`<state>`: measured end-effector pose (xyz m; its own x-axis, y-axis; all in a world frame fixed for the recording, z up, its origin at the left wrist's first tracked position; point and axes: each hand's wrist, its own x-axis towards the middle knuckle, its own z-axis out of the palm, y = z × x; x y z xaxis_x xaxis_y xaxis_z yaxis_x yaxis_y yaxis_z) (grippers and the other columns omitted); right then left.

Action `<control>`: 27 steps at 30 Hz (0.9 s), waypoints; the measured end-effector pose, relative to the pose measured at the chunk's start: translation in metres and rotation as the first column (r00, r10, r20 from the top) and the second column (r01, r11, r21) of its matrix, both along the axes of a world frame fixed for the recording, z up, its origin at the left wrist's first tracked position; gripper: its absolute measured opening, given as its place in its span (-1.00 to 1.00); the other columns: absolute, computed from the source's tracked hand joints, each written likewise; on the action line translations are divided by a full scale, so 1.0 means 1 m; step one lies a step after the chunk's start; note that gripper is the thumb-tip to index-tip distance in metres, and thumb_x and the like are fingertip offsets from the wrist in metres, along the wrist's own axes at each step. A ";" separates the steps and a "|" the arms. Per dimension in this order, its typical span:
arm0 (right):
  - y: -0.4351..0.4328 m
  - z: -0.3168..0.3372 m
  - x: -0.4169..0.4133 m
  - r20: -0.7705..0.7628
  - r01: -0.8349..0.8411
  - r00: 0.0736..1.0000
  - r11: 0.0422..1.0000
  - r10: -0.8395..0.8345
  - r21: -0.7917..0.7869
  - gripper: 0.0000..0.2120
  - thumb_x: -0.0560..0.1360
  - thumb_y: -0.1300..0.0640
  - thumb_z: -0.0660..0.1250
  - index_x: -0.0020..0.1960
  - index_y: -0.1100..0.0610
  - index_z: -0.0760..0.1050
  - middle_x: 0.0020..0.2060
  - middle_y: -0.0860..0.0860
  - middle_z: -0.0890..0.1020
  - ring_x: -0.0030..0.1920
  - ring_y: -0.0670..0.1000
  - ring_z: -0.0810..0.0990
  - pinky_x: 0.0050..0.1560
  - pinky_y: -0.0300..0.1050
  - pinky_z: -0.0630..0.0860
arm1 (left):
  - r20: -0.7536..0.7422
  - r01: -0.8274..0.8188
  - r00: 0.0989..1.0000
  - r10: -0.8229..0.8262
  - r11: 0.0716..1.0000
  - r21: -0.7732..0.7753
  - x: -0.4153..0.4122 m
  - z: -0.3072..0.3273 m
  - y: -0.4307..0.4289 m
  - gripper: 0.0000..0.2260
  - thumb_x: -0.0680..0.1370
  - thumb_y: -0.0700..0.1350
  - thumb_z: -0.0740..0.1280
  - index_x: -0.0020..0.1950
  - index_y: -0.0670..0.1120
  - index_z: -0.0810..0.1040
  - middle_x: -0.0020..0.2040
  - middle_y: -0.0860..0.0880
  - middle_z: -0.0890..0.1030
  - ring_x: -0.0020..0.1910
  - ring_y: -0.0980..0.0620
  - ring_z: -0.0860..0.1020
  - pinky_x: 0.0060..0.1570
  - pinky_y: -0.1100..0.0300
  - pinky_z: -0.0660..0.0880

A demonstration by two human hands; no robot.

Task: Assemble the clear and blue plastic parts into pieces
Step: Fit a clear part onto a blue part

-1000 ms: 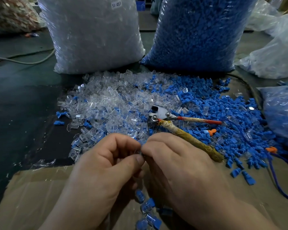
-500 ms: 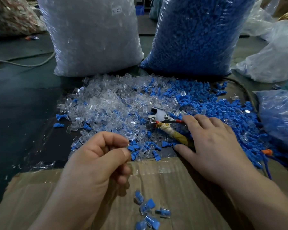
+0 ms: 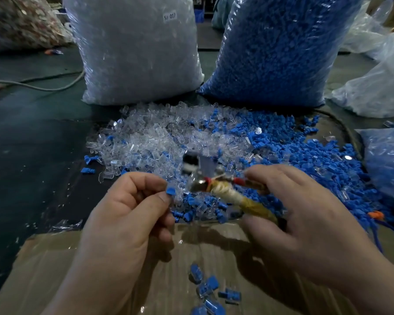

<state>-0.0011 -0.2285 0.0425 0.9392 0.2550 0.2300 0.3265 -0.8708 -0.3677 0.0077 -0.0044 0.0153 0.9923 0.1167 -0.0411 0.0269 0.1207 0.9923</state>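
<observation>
I see the counter (image 3: 27,142) bearing a clear-parts bag (image 3: 137,53) and a blue-parts bag (image 3: 278,48) behind a mixed parts pile (image 3: 214,137), with cardboard (image 3: 55,269) at the near edge.

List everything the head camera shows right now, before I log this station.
bag of clear parts: one, clear, back centre-left, upright.
bag of blue parts: one, blue, back right, upright.
loose clear parts: many, clear, heap mid-table.
loose blue parts: many, blue, heap to the right.
cardboard: one, brown, near edge.
assembled pieces: about five, blue and clear, on the cardboard.
pliers: one, metal head, wrapped handles, held over the heaps' near edge.
blue part: one, blue, pinched.
cable: one, grey, far left.
left hand: pinches the blue part.
right hand: grips the pliers.
</observation>
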 end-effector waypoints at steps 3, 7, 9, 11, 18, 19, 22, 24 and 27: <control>0.000 0.000 -0.004 -0.029 -0.058 0.998 0.998 0.058 -0.004 -0.47 0.39 -0.25 0.21 0.33 -0.18 0.38 0.11 -0.36 0.44 0.11 -0.30 0.39 0.07 -0.32 0.31 | 0.037 -0.011 0.999 0.011 1.000 0.005 0.000 0.001 0.000 -0.60 0.55 -0.39 0.29 -0.26 0.08 0.65 -0.35 -0.01 0.61 -0.46 0.08 0.54 -0.56 0.28 0.46; 0.000 0.002 -0.004 -0.053 -0.080 0.995 0.997 0.080 0.012 -0.50 0.38 -0.25 0.20 0.31 -0.21 0.37 0.13 -0.35 0.45 0.12 -0.28 0.40 0.07 -0.33 0.32 | 0.066 -0.010 0.998 0.008 1.000 0.025 -0.001 0.000 -0.002 -0.60 0.55 -0.38 0.29 -0.26 0.10 0.63 -0.36 -0.01 0.61 -0.46 0.06 0.54 -0.55 0.28 0.46; -0.002 0.002 -0.004 -0.062 -0.096 0.993 0.995 0.096 0.006 -0.51 0.39 -0.25 0.20 0.31 -0.21 0.36 0.13 -0.36 0.44 0.13 -0.30 0.39 0.07 -0.33 0.32 | 0.083 0.004 0.997 -0.005 1.000 0.011 -0.002 0.000 -0.003 -0.60 0.54 -0.39 0.28 -0.25 0.10 0.63 -0.33 0.00 0.61 -0.44 0.07 0.55 -0.54 0.28 0.46; -0.003 0.003 -0.004 -0.078 -0.117 0.990 0.993 0.117 0.000 -0.51 0.41 -0.26 0.20 0.32 -0.23 0.33 0.15 -0.39 0.42 0.16 -0.31 0.38 0.09 -0.34 0.32 | 0.099 0.021 0.995 -0.022 1.000 0.009 -0.003 0.000 -0.002 -0.62 0.53 -0.39 0.29 -0.23 0.08 0.63 -0.31 -0.01 0.61 -0.43 0.08 0.56 -0.52 0.27 0.47; 0.003 0.006 -0.003 -0.074 -0.114 0.992 0.977 0.102 -0.181 -0.52 0.43 -0.26 0.15 0.30 -0.14 0.43 -0.02 -0.26 0.57 -0.01 -0.20 0.48 -0.03 -0.43 0.26 | 0.145 0.058 0.987 -0.067 0.996 0.063 -0.004 -0.002 -0.001 -0.83 0.40 -0.18 0.34 -0.18 0.10 0.63 -0.32 -0.03 0.61 -0.40 0.08 0.58 -0.49 0.26 0.51; 0.004 0.006 -0.003 -0.082 -0.114 0.992 0.975 0.100 -0.190 -0.51 0.42 -0.27 0.14 0.28 -0.13 0.46 -0.06 -0.25 0.58 -0.05 -0.18 0.50 -0.05 -0.42 0.27 | 0.147 0.057 0.987 -0.066 0.996 0.067 -0.004 -0.002 -0.001 -0.82 0.40 -0.18 0.34 -0.18 0.10 0.63 -0.32 -0.04 0.62 -0.40 0.08 0.58 -0.49 0.26 0.51; 0.005 0.008 -0.003 -0.130 -0.121 0.986 0.979 0.100 -0.164 -0.48 0.40 -0.32 0.09 0.28 -0.20 0.45 -0.11 -0.30 0.53 -0.06 -0.21 0.45 -0.05 -0.46 0.24 | 0.154 0.043 0.987 -0.053 0.997 0.070 -0.005 -0.001 0.000 -0.82 0.40 -0.18 0.34 -0.18 0.11 0.63 -0.32 -0.04 0.62 -0.41 0.08 0.59 -0.48 0.26 0.51; 0.004 0.007 -0.005 -0.135 -0.117 0.986 0.987 0.102 -0.114 -0.50 0.38 -0.33 0.10 0.27 -0.23 0.43 -0.11 -0.35 0.50 -0.04 -0.24 0.42 -0.05 -0.45 0.27 | 0.173 0.028 0.984 -0.046 0.995 0.100 -0.006 0.002 0.001 -0.82 0.41 -0.19 0.36 -0.17 0.11 0.63 -0.31 -0.05 0.62 -0.40 0.06 0.59 -0.47 0.25 0.52; 0.005 0.001 -0.005 -0.049 -0.043 0.998 0.997 0.040 -0.060 -0.56 0.39 -0.30 0.17 0.24 -0.24 0.38 -0.08 -0.42 0.43 0.00 -0.26 0.43 -0.06 -0.42 0.28 | 0.164 -0.029 0.986 0.002 0.986 0.166 -0.005 0.003 0.006 -0.75 0.50 -0.29 0.43 -0.16 0.10 0.63 -0.31 -0.04 0.62 -0.42 0.06 0.59 -0.48 0.25 0.52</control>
<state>-0.0060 -0.2236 0.0437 0.9372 0.3059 0.1676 0.3458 -0.8784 -0.3299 0.0027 0.0012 0.0187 0.9821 0.1237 0.1420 -0.1370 -0.0482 0.9894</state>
